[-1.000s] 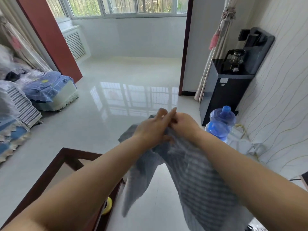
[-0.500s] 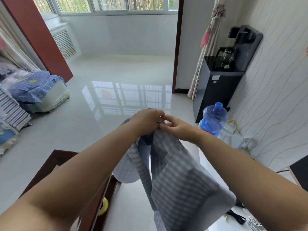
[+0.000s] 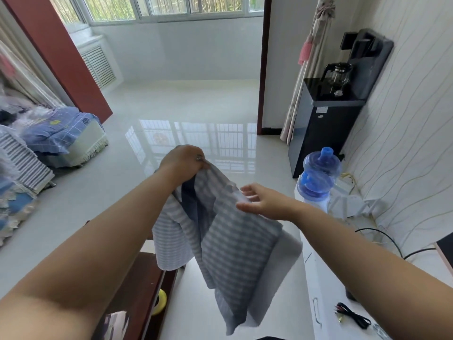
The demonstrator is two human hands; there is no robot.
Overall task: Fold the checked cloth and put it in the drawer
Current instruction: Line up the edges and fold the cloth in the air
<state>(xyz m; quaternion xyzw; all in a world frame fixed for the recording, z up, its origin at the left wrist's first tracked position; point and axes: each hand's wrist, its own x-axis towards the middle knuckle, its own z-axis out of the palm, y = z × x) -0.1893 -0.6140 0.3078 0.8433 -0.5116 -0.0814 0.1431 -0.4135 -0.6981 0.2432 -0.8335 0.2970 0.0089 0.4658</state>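
Above the dark wooden table, the left hand pinches the limp, light checked cloth at its top edge, while the right hand, fingers spread, touches a fold beside it, gripping nothing.

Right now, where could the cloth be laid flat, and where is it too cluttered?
The glossy floor between the red wall panel and the black water dispenser is bare. The white cabinet top under the right hand is partly free, with black cables near its edge. The bedding pile crowds the left.
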